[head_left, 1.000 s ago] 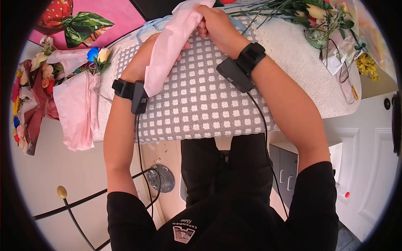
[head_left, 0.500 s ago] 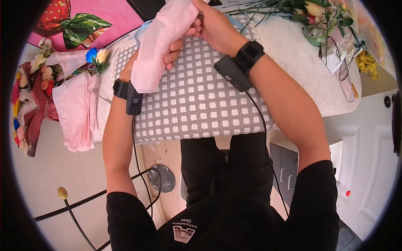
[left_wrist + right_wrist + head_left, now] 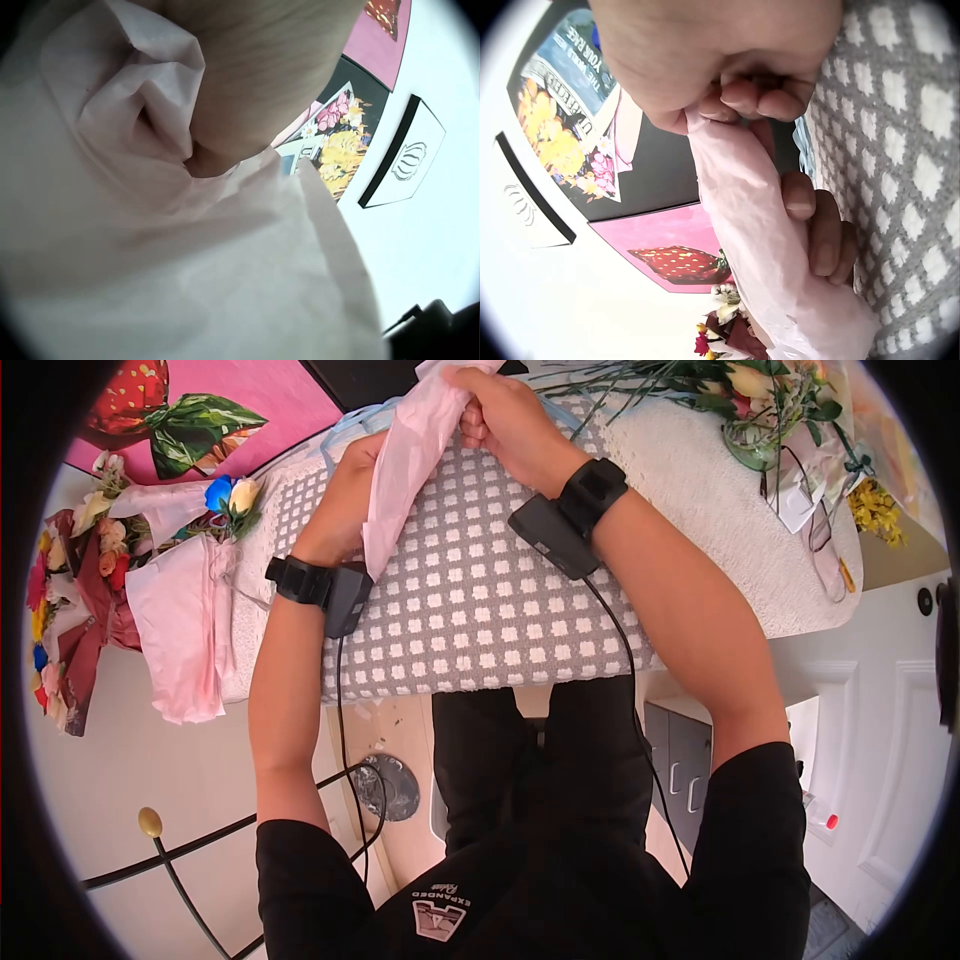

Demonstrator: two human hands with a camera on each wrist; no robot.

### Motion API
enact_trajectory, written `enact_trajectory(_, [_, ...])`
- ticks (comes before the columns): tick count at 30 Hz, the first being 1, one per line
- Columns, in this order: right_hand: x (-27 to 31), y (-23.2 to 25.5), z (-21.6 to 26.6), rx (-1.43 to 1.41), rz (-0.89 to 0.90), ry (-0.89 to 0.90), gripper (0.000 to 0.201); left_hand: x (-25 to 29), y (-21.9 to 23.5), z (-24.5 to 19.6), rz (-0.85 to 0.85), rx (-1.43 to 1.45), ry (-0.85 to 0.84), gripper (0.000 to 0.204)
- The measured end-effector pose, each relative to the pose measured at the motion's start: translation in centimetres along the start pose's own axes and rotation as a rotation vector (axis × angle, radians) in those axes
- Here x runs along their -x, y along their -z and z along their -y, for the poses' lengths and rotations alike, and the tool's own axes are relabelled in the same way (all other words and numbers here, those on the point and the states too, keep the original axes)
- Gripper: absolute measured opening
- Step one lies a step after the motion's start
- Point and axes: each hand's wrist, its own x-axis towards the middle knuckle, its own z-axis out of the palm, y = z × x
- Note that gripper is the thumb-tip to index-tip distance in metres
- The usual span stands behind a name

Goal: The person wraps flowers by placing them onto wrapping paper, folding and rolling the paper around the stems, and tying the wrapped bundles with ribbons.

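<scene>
A roll of thin pink wrapping paper [image 3: 408, 465] is held slantwise above the far part of the checked cloth. My left hand [image 3: 345, 500] is around its lower length. In the right wrist view the left fingers [image 3: 823, 236] curl over the roll's side. My right hand [image 3: 515, 435] pinches the upper end between thumb and curled fingers, as the right wrist view shows at the narrow tip of the paper [image 3: 742, 180]. Loose folds of the paper [image 3: 150, 97] cover much of the left wrist view and hide the left fingers there.
The grey and white checked cloth [image 3: 480, 600] covers the table's middle. Flowers in pink paper [image 3: 180, 630] lie at the left edge. Green stems and roses [image 3: 755, 410] lie at the back right, with glasses [image 3: 822, 540] nearby. A strawberry picture [image 3: 200, 420] stands at the back left.
The paper roll swung left and showed a wide lower end half a second ago, then came back right and looks narrower. My left hand turned with it. The right hand keeps its pinch.
</scene>
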Motion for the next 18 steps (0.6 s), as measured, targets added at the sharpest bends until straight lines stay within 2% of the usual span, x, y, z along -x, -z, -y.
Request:
enact_trajectory(1, [0.3,0.0,-0.1,-0.003,-0.003,-0.004,0.028,0.0,0.1,0.1,0.001,0.001,0.006,0.019])
enact_trajectory(3, [0.1,-0.2,0.4,-0.007,-0.055,-0.024,0.026,-0.2,0.7,-0.4,0.063,0.163,0.141,0.034])
enact_trajectory(4, [-0.2,-0.1,0.4,-0.005,-0.051,-0.018,0.026,-0.4,0.6,-0.7,0.062,0.161,0.134,0.034])
enact_trajectory(6, [-0.5,0.2,0.0,-0.091,-0.017,-0.049,0.024,-0.2,0.0,-1.1,0.150,0.496,0.175,0.050])
enact_trajectory(10, [-0.4,0.5,-0.3,-0.066,0.014,0.011,0.023,0.4,-0.8,-2.0,0.212,0.507,0.219,0.055])
enact_trajectory(13, [-0.7,0.3,-0.3,-0.059,-0.044,0.008,0.023,0.6,-1.2,-2.0,0.298,0.430,0.110,0.054])
enact_trajectory(15, [-0.6,0.3,-0.6,-0.065,-0.053,0.061,0.023,0.6,-1.1,-1.8,0.311,0.350,0.138,0.053])
enact_trajectory(18, [-0.4,0.1,-0.2,-0.030,-0.077,0.050,0.025,0.2,-0.4,-1.3,0.341,0.436,0.177,0.052])
